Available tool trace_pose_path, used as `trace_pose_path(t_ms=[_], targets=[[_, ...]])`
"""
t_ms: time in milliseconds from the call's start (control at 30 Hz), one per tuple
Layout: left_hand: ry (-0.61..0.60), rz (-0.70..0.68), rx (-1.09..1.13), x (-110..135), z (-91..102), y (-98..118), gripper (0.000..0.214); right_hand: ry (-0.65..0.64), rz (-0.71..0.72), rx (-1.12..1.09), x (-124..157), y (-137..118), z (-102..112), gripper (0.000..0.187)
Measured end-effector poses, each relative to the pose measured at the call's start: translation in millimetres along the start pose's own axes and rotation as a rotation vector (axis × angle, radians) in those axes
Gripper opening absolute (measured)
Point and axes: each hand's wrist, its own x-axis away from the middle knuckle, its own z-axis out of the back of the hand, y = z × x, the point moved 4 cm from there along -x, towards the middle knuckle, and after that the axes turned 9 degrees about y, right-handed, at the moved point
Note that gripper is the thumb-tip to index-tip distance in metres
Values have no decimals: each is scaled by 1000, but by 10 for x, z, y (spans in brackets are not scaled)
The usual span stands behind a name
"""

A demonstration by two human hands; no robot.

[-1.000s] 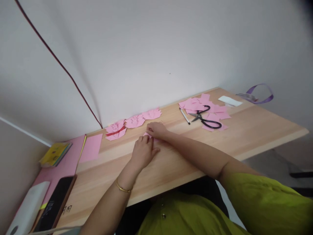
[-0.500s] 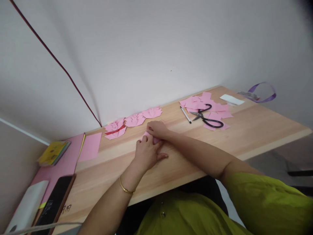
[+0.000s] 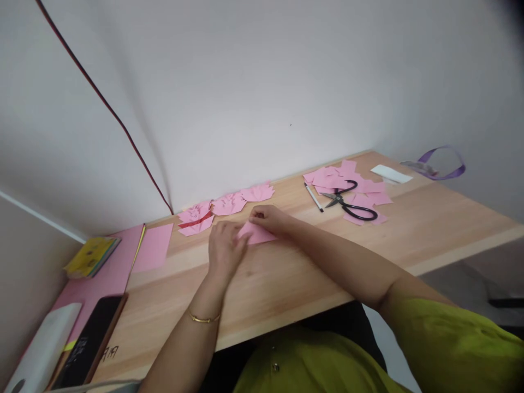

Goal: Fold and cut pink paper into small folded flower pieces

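Note:
A piece of pink paper (image 3: 260, 235) with straight edges lies on the wooden table between my hands. My left hand (image 3: 225, 245), slightly blurred, is at its left corner; the thumb rests on the paper and the fingers curl around that side. At the upper edge, my right hand (image 3: 268, 217) has its fingers bent and pressed together on the sheet, covering part of it. Just behind my hands stands a row of folded, cut pink paper pieces (image 3: 229, 203) along the wall, the leftmost crossed by a red strip (image 3: 195, 220).
Black-handled scissors (image 3: 338, 200) rest on a pile of pink paper scraps (image 3: 362, 183) to the right, beside a white pen (image 3: 314, 197). A white strip (image 3: 392, 173) lies farther right. On the left are pink sheets (image 3: 153, 248), a yellow packet (image 3: 92, 256) and a black phone-like object (image 3: 90, 341).
My left hand has shifted left and opened away from my right hand, so more of the pink paper shows. My right hand stays at its upper edge. The view has tilted slightly.

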Motion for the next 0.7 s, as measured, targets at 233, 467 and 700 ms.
trace_pose_path(t_ms=[233,467,700], targets=[[-186,391,417,-61,-107,-293,22,31,-42,-256,10,-19,9,22],[-143,530,631,-45,-76,-378,30,45,53,-335,-8,-50,24,33],[-144,488,579,-78,-35,-348,27,-65,38,-463,29,-89,-36,28]])
